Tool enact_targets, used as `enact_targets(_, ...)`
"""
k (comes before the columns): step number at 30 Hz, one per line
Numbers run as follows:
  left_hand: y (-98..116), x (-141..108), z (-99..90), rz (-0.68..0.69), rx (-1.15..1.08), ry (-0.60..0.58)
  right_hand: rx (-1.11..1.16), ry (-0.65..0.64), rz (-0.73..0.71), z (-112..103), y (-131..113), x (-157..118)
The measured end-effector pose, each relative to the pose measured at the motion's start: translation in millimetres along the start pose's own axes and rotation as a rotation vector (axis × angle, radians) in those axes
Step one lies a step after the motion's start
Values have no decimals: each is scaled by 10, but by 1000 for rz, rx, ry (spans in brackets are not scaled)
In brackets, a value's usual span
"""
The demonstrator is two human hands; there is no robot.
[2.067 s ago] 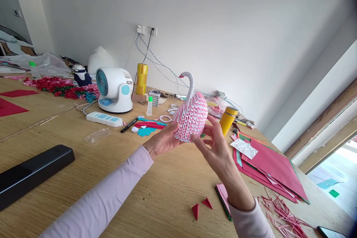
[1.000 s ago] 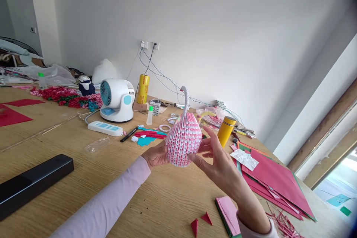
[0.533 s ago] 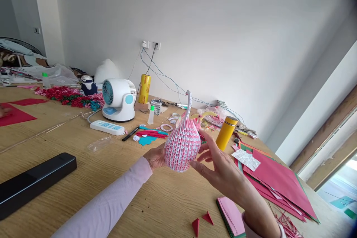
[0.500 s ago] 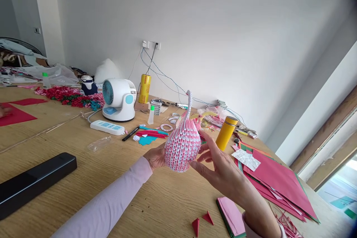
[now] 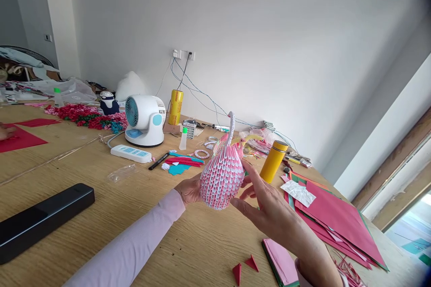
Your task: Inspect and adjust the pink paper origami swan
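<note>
Held up above the table is a pink-and-white folded-paper swan (image 5: 222,179), built of many small interlocked pieces, its thin curved neck rising at the top. My left hand (image 5: 189,189) grips it from the left, with the fingers partly hidden behind its body. On the other side is my right hand (image 5: 266,199), fingers apart, the index fingertip and thumb at the swan's right edge; whether they press on it I cannot tell. Two small red folded-paper triangles (image 5: 237,274) lie on the table below.
A yellow flask (image 5: 274,161) stands beyond my right hand, near red paper sheets (image 5: 340,215). Pink paper slips (image 5: 281,260) lie closer in. To the left are a white fan (image 5: 144,119), a power strip (image 5: 131,153) and a black box (image 5: 47,219). Another person's hand (image 5: 6,131) rests on red paper.
The view has shifted slightly, so everything appears a little lower and further right. Both hands and the swan keep nearly the same positions relative to each other.
</note>
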State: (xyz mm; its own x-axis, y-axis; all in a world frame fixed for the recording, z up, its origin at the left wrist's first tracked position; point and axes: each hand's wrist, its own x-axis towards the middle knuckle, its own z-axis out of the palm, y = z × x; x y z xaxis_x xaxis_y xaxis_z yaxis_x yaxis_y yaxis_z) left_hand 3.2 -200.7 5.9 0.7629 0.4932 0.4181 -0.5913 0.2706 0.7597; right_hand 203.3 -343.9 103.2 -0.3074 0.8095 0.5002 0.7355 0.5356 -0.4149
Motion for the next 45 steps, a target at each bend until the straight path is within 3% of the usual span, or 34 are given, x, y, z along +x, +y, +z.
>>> enact_targets(10,-65,7,-190,-54,-130,-78,-58,-32,7,6,-18,-5)
enact_targets(45,-36,25,-139,-67,-195,-52,21,5,9,-5,-24,41)
